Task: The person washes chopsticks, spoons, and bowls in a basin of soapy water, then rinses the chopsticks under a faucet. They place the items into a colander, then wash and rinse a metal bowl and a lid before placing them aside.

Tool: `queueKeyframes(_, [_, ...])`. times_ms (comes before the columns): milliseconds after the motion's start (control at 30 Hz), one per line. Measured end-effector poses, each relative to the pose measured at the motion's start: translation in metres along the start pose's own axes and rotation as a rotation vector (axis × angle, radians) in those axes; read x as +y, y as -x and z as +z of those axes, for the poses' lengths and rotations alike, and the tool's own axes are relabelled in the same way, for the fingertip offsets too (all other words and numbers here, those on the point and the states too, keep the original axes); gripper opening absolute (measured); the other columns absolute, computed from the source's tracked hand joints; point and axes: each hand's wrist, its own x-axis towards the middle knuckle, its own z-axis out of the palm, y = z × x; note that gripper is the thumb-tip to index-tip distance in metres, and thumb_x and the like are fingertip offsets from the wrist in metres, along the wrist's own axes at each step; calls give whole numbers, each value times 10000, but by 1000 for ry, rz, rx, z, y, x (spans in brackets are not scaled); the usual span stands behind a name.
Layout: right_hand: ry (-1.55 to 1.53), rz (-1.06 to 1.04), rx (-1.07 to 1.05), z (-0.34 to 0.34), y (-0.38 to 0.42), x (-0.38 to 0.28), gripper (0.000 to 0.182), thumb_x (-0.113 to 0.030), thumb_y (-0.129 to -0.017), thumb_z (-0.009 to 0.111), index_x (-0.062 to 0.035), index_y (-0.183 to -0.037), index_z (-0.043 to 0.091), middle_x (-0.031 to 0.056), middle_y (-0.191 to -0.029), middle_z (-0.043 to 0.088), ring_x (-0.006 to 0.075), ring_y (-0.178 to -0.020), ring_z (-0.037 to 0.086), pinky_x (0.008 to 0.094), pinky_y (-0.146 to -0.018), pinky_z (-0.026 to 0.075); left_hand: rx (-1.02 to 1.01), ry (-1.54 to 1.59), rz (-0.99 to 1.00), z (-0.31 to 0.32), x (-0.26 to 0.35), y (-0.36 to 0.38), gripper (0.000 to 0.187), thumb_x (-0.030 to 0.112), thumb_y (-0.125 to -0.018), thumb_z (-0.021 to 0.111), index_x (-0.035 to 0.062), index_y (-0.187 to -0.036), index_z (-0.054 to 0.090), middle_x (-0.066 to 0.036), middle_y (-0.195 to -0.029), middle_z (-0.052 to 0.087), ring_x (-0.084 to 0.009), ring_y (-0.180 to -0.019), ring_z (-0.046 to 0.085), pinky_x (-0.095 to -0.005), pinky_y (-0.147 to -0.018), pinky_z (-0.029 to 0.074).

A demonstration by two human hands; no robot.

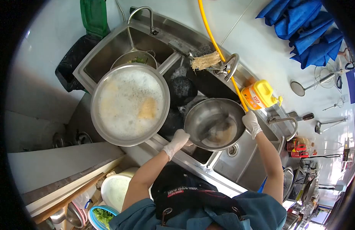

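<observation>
A round steel bowl (200, 128) is held over the sinks, between my two gloved hands. My left hand (178, 142) is closed on its lower left rim, and my right hand (251, 123) on its right rim. A brownish patch shows at the bottom of the bowl. To the left, a large steel basin (96, 109) of foamy water, with something yellowish in it, rests across the sink divider. Dark pans (183, 92) lie in the middle sink, partly hidden by the bowl.
Behind the bowl are a faucet (234, 67), a yellow hose (208, 30), a fibrous scrubber (206, 60) and a yellow jug (262, 94). A strainer (137, 59) sits in the left sink. Blue cloths (304, 28) hang at the upper right. White bucket (115, 191) at lower left.
</observation>
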Motion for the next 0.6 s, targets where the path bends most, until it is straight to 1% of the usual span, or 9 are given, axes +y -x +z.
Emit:
queueKeyframes(67, [-2,-64,13,5,-6,-8,274,-64,-730,484,66,-923,628,303,-913,617,417,-934,602,452,-829,471,-41,243,-190,-1,7,4,202,58,-837,556,-142,-832,582,-241,-740,648,-273,-499,627,-309,-414,516])
queueKeyframes(133, [-6,-127,29,6,-14,-15,273,-77,-739,484,55,-926,634,293,-917,622,409,-930,607,451,-830,474,-38,255,-242,-1,4,-1,195,68,-841,555,-125,-832,589,-234,-744,651,-265,-497,624,-302,-404,512])
queueKeyframes(200, [167,-33,-42,-7,-16,-42,289,-112,-759,487,26,-958,645,271,-919,634,389,-919,620,442,-816,487,-38,263,-296,3,-1,-3,189,77,-845,555,-108,-832,595,-227,-748,654,-258,-494,621,-295,-393,508])
queueKeyframes(300, [321,-99,-75,-24,-21,-84,272,-151,-774,511,-13,-941,676,224,-917,657,368,-896,639,420,-766,512,29,414,-427,20,-9,-4,165,86,-856,536,-55,-794,597,-196,-726,654,-226,-480,594,-291,-346,436])
queueKeyframes(367, [385,-131,-83,-36,-16,-121,254,-159,-782,521,-29,-920,690,201,-915,667,353,-892,648,414,-745,521,-20,568,-454,33,-20,-7,165,88,-857,532,-48,-789,596,-189,-722,654,-222,-479,589,-293,-344,423])
queueKeyframes(433, [569,-242,-89,-39,-18,-149,209,-174,-791,552,-75,-883,712,153,-913,684,305,-884,665,397,-708,533,-113,710,-454,47,-34,-12,165,90,-859,527,-40,-783,594,-182,-719,653,-219,-478,585,-296,-341,411])
queueKeyframes(467, [569,-279,-130,-42,-17,-163,236,-179,-787,542,-42,-899,698,169,-892,680,321,-870,661,401,-717,537,-158,770,-454,54,-45,-17,165,91,-860,525,-37,-780,593,-179,-717,653,-217,-478,583,-297,-340,405])
queueKeyframes(533, [627,-369,-35,-45,-2,-194,166,-167,-787,591,-111,-872,722,117,-897,694,269,-855,676,362,-673,536,-222,853,-446,69,-67,-28,166,93,-862,520,-30,-775,591,-172,-714,652,-213,-477,578,-300,-337,392])
queueKeyframes(600, [709,-483,-46,-45,13,-219,157,-142,-772,612,-116,-879,724,105,-895,696,262,-857,676,354,-664,535,-261,882,-426,83,-81,-33,168,94,-863,515,-22,-769,590,-165,-710,652,-209,-476,574,-302,-334,380])
